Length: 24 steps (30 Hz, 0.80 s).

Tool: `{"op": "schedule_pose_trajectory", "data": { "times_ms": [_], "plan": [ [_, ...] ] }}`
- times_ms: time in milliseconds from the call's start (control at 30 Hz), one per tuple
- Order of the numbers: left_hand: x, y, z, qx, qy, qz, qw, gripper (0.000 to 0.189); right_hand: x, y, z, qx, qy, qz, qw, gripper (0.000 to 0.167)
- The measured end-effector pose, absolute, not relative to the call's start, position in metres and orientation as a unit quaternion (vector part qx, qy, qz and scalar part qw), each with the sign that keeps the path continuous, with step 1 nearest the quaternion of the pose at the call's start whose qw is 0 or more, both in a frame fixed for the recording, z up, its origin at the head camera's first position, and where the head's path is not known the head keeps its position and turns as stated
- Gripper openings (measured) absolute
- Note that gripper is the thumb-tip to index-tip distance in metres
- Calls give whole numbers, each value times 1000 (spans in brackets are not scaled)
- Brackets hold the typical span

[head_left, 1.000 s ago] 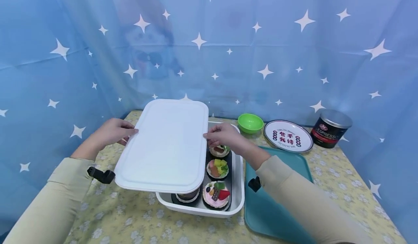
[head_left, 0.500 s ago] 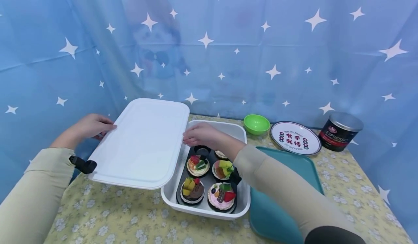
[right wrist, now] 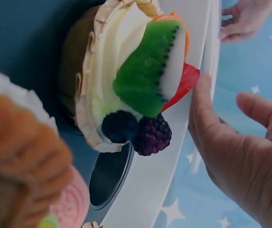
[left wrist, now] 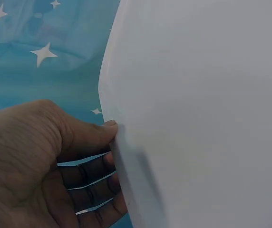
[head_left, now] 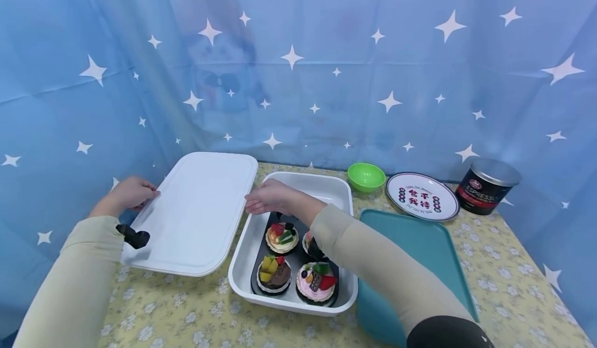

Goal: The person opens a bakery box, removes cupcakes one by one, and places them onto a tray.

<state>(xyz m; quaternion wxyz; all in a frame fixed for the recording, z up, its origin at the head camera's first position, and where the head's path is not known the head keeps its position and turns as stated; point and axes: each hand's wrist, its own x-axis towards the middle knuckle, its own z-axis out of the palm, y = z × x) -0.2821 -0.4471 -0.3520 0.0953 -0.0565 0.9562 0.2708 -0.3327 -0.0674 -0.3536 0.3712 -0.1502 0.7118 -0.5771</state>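
A white rectangular lid [head_left: 196,213] sits left of a white deep tray [head_left: 326,182]; whether it rests on the table I cannot tell. My left hand [head_left: 130,192] pinches its left edge, thumb on top and fingers behind, as the left wrist view shows. My right hand [head_left: 275,198] reaches over the tray, fingertips by the lid's right edge. In the right wrist view the thumb stands apart from the extended fingers [right wrist: 205,107]. Inside the tray a dark muffin pan [head_left: 292,265] holds fruit-topped cupcakes, such as one with kiwi [right wrist: 145,71] and a pink one [head_left: 317,283]. My right arm hides others.
A teal tray [head_left: 420,255] lies right of the white one, partly under my right sleeve. Along the back stand a green bowl [head_left: 366,177], a plate with red lettering [head_left: 422,196] and an espresso tin [head_left: 485,187]. Behind hangs a starry blue curtain [head_left: 326,53].
The lid has moved left off the tray and then lower, uncovering the cupcakes. Both hands went left with it; the right fingers have loosened from its edge.
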Motion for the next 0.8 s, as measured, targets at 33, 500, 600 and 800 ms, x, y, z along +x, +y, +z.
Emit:
{"op": "schedule_pose_trajectory", "data": {
  "times_ms": [33, 500, 600, 800],
  "plan": [
    [-283, -448, -356, -63, 955, 274, 98, 43, -333, -68, -354, -151, 711, -578, 371, 42],
    [-274, -454, -406, -141, 936, 311, 89, 32, -332, -58, -342, -177, 709, -576, 366, 34],
    [-274, -450, -396, -109, 945, 299, 71, 62, -334, -52, -338, -197, 714, -573, 351, 33],
    [-279, -441, -380, -46, 896, 432, 95, 80, -340, -39, -333, -232, 733, -553, 322, 36]
  ]
}}
